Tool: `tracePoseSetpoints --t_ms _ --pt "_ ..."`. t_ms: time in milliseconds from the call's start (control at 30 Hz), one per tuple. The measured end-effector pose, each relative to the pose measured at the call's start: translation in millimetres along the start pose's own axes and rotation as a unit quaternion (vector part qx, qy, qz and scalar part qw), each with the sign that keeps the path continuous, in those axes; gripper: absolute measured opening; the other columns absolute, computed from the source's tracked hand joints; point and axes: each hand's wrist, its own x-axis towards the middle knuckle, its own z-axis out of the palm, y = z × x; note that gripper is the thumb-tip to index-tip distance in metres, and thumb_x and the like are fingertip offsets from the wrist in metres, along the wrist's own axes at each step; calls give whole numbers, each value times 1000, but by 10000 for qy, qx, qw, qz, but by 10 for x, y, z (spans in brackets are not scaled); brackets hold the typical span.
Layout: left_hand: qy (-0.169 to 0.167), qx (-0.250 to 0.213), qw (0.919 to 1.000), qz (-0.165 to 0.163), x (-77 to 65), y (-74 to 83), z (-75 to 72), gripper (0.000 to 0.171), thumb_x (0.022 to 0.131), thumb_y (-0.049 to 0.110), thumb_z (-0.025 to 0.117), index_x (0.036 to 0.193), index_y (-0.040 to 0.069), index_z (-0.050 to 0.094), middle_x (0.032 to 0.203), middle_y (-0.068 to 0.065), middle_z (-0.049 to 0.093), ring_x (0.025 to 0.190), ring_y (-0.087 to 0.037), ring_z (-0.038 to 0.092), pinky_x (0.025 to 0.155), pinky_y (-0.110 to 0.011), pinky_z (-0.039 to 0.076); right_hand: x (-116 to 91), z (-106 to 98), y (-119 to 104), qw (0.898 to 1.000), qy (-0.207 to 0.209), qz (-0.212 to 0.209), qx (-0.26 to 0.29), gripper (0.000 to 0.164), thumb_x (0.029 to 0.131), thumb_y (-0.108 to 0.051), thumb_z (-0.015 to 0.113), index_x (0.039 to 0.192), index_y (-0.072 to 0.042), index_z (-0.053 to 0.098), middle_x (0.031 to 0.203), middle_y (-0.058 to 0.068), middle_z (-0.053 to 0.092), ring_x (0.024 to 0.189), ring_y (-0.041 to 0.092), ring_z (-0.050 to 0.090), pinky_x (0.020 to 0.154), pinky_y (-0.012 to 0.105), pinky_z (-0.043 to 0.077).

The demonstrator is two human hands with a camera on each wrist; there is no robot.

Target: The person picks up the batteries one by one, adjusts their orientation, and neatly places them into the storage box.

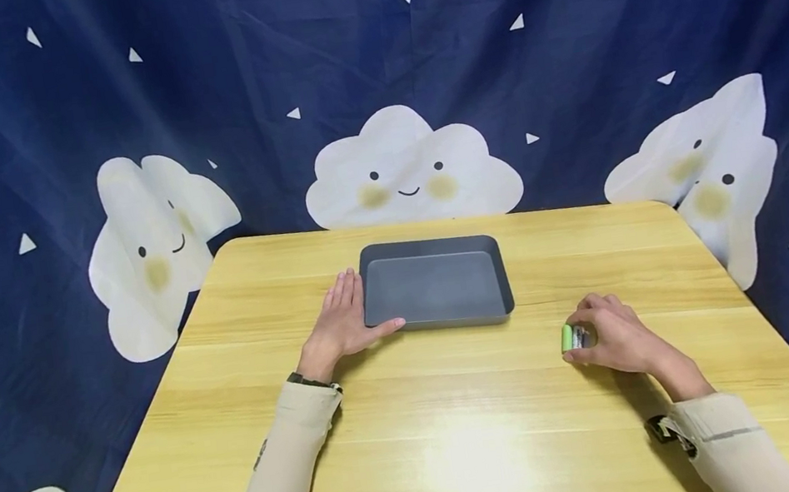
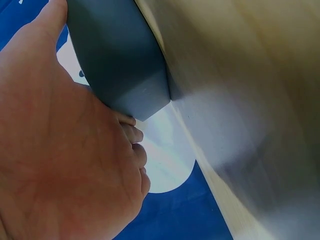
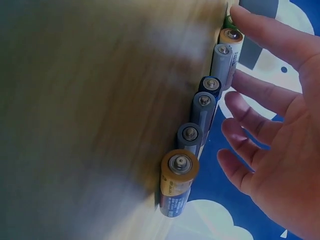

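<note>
Cloud-print curtain behind, wooden tabletop below! The left hand touches the gray tray, fingers straight, thumb spread; rightward, the right hand's fingers pinch a green battery beside upright batteries.

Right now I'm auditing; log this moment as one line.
left hand: touching dark tray | right hand: at green battery, grip unclear | other batteries: lined up

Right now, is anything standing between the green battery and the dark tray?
Nothing visible stands between the green battery and the tray besides the tray's wall; the left hand is at the tray's left side.
</note>
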Motion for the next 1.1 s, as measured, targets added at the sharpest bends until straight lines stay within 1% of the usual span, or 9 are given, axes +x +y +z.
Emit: tracePoseSetpoints --t_ms 167,333,467,567,633,700,833,967,1100 --pt "-49 -65 10000 -33 30 -39 49 125 87 82 52 165 -2 0 175 -19 -6 164 -33 -7 134 -49 4 18 -1 -7 10000 38 -77 40 52 72 -36 94 111 -5 78 104 10 65 94 27 52 78 40 39" --pt "-151 -113 9998 -107 38 -43 52 127 86 83 53 165 0 -2 175 -16 -9 164 -31 -9 134 -49 3 31 -53 -37 9994 85 -211 255 54 74 -33 93 114 -1 77 102 9 67 91 24 50 78 34 36" --pt "-159 -71 9998 -111 36 -36 41 127 86 84 52 165 0 -3 175 -17 -10 164 -32 -9 134 -48 3 69 -118 -42 9984 20 -175 544 51 80 -30 90 118 1 74 104 10 68 95 26 55 81 36 44" --pt "-129 -60 9999 -84 30 -28 25 128 86 85 51 165 -2 -2 175 -19 -8 164 -33 -8 134 -49 4 113 -163 -43 9967 -57 -102 803 50 84 -30 87 120 1 73 94 10 64 89 24 56 77 35 46" --pt "-81 -78 9999 -50 18 -18 8 128 86 85 51 164 -3 0 175 -20 -6 164 -35 -6 134 -50 5 144 -190 -53 9956 -57 -47 939 49 86 -30 86 121 1 72 84 7 57 80 18 52 73 31 44" --pt "-63 -86 9999 -42 5 -9 -10 128 86 84 51 164 -3 0 175 -21 -5 164 -35 -5 134 -51 6 177 -214 -67 9941 -55 16 1080 49 87 -32 85 122 0 72 74 4 47 71 14 43 70 28 38" --pt "-22 -83 10000 -25 -12 11 -30 126 87 82 53 164 -4 1 175 -21 -4 164 -36 -3 134 -51 7 228 -243 -108 9900 -58 227 1394 54 88 -37 83 126 -2 69 69 -4 31 62 7 31 64 25 35" --pt "-10 -63 10000 -27 -21 19 -32 125 88 81 54 164 -5 3 174 -22 -2 164 -36 -2 134 -52 8 283 -247 -165 9868 -54 293 1590 54 89 -37 83 129 -4 68 68 -3 29 59 7 26 59 25 33" --pt "-12 -86 10000 -47 -18 22 -27 126 88 81 54 164 -5 3 174 -22 -3 164 -36 -2 134 -52 8 355 -238 -239 9854 32 247 1682 51 89 -35 83 128 -6 69 69 -1 31 58 7 24 60 25 34"
